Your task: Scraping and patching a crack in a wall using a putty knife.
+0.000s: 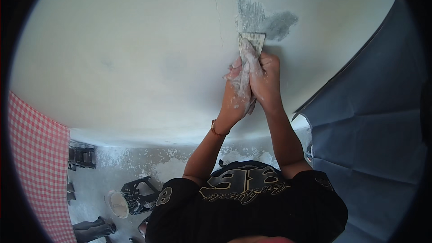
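My right hand grips a putty knife, thumb up along it, its flat blade against the pale wall just below a grey, scraped patch. My left hand is pressed beside and partly under my right, its curled fingers smeared with white paste; what they close on is hidden. A thin crack runs down the wall left of the patch.
Pink checked cloth hangs at left, a dark blue-grey sheet at right. Below are the paint-spattered floor, a black stool, a white bucket, a dark object and someone's legs in jeans at lower left.
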